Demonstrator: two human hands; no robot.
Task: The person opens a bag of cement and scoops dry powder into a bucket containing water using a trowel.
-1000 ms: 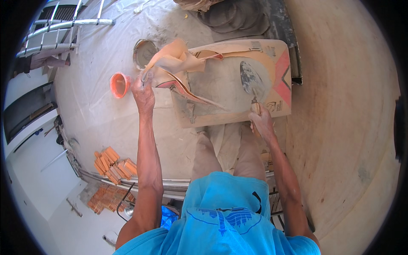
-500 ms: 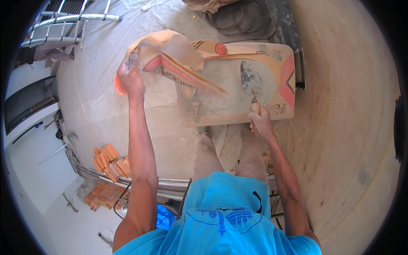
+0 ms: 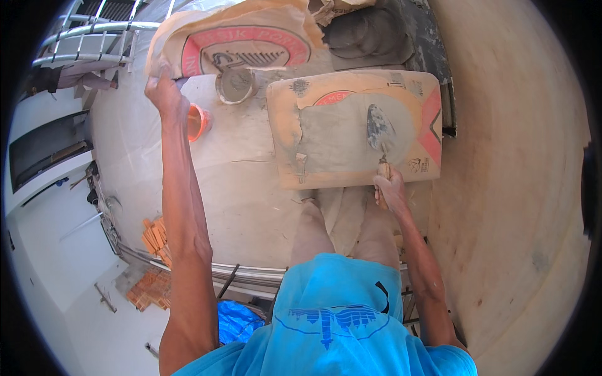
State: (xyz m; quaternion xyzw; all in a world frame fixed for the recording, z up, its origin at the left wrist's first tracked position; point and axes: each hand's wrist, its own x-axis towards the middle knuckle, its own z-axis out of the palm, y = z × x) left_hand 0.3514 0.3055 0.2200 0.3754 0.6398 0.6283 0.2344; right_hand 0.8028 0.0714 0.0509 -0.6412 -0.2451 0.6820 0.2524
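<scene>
A paper cement bag (image 3: 285, 170) lies in front of my feet, its upper face torn away over grey cement powder (image 3: 332, 141). My right hand (image 3: 391, 188) is closed round the wooden handle of a pointed trowel (image 3: 379, 128), whose smeared blade is over the powder. At the far left, my left hand (image 3: 164, 97) grips the edge of a large torn paper piece (image 3: 251, 41), held off the bag. Below that paper stands a grey-coated bucket (image 3: 236, 86). An orange bucket (image 3: 198, 122) is beside my left forearm.
Grey mortar (image 3: 367, 34) is heaped beyond the bag, near a dark board (image 3: 429, 31). A plywood panel (image 3: 514, 188) spans the right side. Bricks (image 3: 153, 237) are stacked at the left, above a blue plastic sheet (image 3: 238, 323). Someone's leg (image 3: 88, 74) shows by metal scaffolding (image 3: 100, 28).
My left hand has moved left and away, pulling the torn paper off the bag. The grey-coated bucket and more of the powder have come into view. My right hand still holds the trowel.
</scene>
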